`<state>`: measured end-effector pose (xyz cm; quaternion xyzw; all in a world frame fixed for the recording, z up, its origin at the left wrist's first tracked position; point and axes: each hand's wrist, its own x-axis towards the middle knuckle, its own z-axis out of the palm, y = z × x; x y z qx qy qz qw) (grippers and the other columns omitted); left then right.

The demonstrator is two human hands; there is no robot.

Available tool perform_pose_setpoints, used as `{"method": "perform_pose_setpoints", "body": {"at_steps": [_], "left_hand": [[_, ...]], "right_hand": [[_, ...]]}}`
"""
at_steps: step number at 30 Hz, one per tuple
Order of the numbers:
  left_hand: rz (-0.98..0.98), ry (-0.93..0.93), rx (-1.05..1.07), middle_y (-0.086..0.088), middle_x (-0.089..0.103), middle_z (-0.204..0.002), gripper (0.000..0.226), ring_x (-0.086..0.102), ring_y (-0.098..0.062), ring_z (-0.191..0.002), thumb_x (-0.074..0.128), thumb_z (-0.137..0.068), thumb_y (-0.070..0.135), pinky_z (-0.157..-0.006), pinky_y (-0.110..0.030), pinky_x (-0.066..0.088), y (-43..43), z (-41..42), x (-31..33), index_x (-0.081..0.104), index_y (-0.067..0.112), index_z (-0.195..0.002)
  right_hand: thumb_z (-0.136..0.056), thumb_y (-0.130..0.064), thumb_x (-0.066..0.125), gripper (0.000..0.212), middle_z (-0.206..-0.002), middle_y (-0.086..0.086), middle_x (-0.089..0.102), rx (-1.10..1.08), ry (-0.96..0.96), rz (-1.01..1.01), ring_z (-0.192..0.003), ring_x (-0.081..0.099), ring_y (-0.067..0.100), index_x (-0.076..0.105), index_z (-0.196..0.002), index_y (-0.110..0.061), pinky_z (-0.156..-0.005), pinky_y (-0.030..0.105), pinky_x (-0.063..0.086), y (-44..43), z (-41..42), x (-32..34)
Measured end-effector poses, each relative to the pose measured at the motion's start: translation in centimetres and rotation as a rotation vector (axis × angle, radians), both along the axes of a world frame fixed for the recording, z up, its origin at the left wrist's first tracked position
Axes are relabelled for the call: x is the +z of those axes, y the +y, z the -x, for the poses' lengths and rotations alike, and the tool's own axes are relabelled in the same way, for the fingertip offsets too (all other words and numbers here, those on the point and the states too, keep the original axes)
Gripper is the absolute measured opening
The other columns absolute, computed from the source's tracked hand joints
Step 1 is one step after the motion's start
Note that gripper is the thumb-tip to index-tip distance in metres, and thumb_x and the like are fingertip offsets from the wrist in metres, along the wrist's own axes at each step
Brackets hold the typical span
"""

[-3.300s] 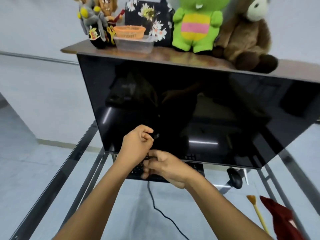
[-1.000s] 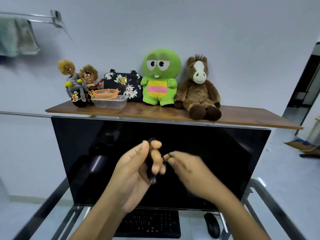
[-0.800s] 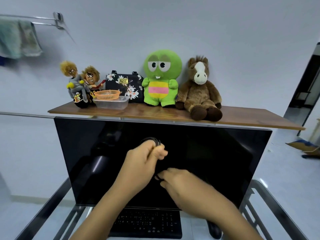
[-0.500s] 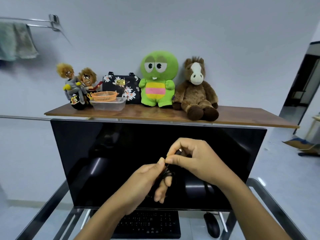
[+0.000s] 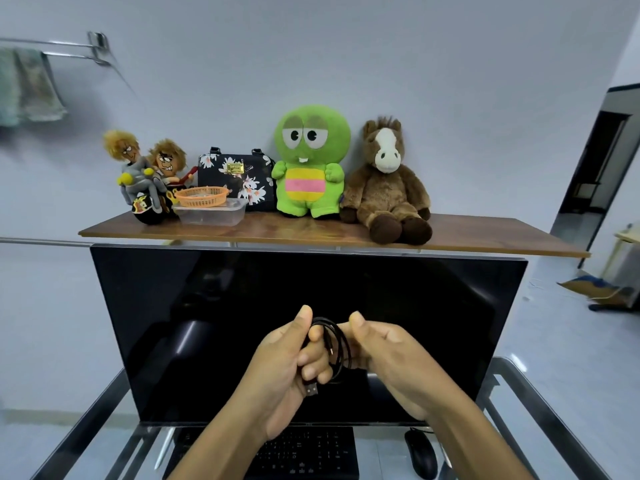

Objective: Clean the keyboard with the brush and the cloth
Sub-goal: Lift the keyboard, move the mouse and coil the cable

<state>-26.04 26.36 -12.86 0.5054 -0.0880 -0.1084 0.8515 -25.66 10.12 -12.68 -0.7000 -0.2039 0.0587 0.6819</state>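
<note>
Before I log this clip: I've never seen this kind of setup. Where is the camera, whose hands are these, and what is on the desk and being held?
There is no machine here. These are a person's two bare hands, filmed by one wide-angle camera worn on the head, looking forward and down. The left hand curls its fingers round a coiled black cable, whose USB plug sticks out below. The right hand is up against the coil; whether it grips is hidden. Below, on the metal-framed glass desk, lie a black keyboard and a black mouse, in front of a large dark monitor. Above is a wooden shelf with plush toys. No brush or cloth is in view.
</note>
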Motion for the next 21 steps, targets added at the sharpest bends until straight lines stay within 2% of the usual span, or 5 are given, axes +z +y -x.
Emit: {"method": "perform_pose_setpoints", "body": {"at_steps": [4,7,13,18,21], "left_hand": [[-0.203,-0.052,0.175,0.0,0.038,-0.052,0.04,0.041,-0.013,-0.049,0.046,-0.096,0.042,-0.06,-0.03,0.047,-0.7,-0.5,-1.0,0.054,0.01,-0.074],[-0.339,-0.107,0.214,-0.001,0.05,-0.057,0.042,0.053,-0.014,-0.059,0.045,-0.096,0.044,-0.072,-0.032,0.05,-0.5,-1.1,-1.8,0.059,0.012,-0.073],[-0.743,-0.26,0.067,0.013,0.054,-0.063,0.031,0.047,0.001,-0.06,0.05,-0.096,0.038,-0.065,-0.016,0.043,1.1,-1.8,-2.7,0.071,0.022,-0.079],[-0.473,-0.008,-0.004,-0.002,0.058,-0.067,0.023,0.049,-0.009,-0.057,0.058,-0.094,0.02,-0.057,-0.021,0.045,-0.1,-2.9,-5.2,0.074,0.004,-0.087],[-0.355,0.162,0.012,-0.006,0.061,-0.073,0.023,0.052,-0.01,-0.057,0.059,-0.093,0.014,-0.054,-0.023,0.048,-2.1,-3.1,-7.9,0.071,-0.005,-0.09]], "right_hand": [[-0.093,-0.013,0.062,0.014,-0.093,0.015,0.074,-0.055,-0.082,0.145,-0.09,0.07,0.029,0.069,-0.103,-0.007,-0.093,0.042,0.053,0.2,0.2,0.0],[-0.096,-0.014,0.056,0.016,-0.09,0.009,0.071,-0.11,-0.013,0.16,-0.087,0.065,0.02,0.07,-0.096,-0.005,-0.09,0.033,0.05,-0.3,-0.5,-0.3],[-0.091,-0.016,0.055,0.028,-0.08,0.002,0.06,-0.054,0.309,-0.219,-0.072,0.055,0.01,0.069,-0.112,-0.002,-0.076,0.029,0.043,-1.9,-1.4,-1.0],[-0.092,-0.01,0.06,0.02,-0.097,0.014,0.072,-0.203,0.208,0.02,-0.088,0.066,0.021,0.074,-0.105,-0.013,-0.089,0.035,0.051,-3.1,-1.5,-3.8],[-0.095,-0.014,0.056,0.02,-0.085,-0.002,0.074,-0.422,0.082,0.377,-0.081,0.067,0.01,0.074,-0.093,-0.024,-0.075,0.024,0.052,-4.0,-1.3,-6.7]]}}
